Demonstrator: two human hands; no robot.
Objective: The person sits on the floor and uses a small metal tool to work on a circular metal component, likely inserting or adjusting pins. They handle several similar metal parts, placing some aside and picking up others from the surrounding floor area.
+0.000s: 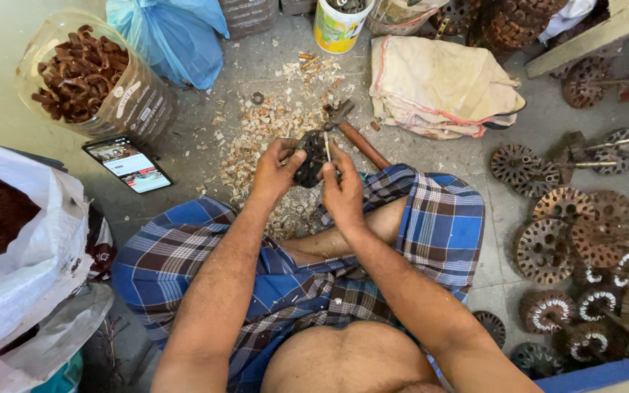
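Seated cross-legged on the grey concrete floor [205, 138], the person seems to be fitting a thin pale strip [327, 147] into a dark round perforated metal disc [310, 159], held above the scatter of pale wood chips [271, 124] near the floor's middle. The left hand [274, 171] is closed around the disc's left edge, steadying it. The right hand [342, 191] pinches the strip with narrowed fingers; pushing it further likely needs a firm grip and careful alignment with a hole.
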